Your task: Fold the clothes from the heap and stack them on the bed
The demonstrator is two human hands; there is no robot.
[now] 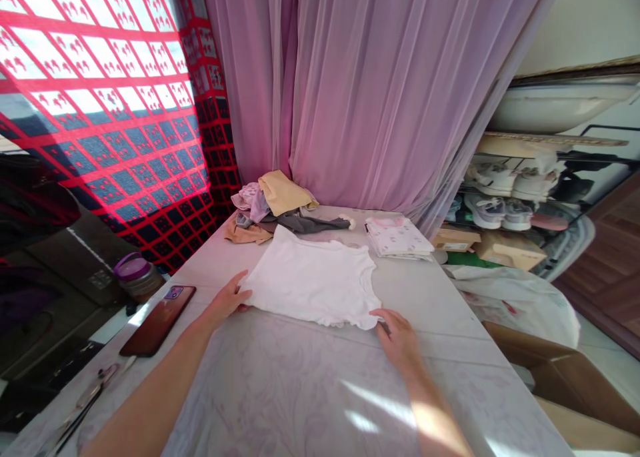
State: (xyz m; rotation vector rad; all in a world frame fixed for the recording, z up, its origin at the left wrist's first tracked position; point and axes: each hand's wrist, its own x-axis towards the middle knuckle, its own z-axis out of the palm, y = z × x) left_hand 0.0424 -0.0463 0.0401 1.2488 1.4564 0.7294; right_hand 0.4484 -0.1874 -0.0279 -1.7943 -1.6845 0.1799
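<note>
A small white shirt with ruffled armhole edges lies spread flat and sideways on the table, its neck end to the right. My left hand pinches the near left corner at the hem. At the near right corner, the fingers of my right hand are closed on the shoulder edge. Behind the shirt is a loose heap of clothes, with a yellow garment on top and a dark grey garment below. To the right of it sits a folded stack of clothes, the top one white with a small print.
A phone lies at the table's left edge, near a purple-lidded jar. Scissors or a similar slim tool lie closer to me. Lilac curtains hang behind the table. On the right are a shoe rack and an open cardboard box.
</note>
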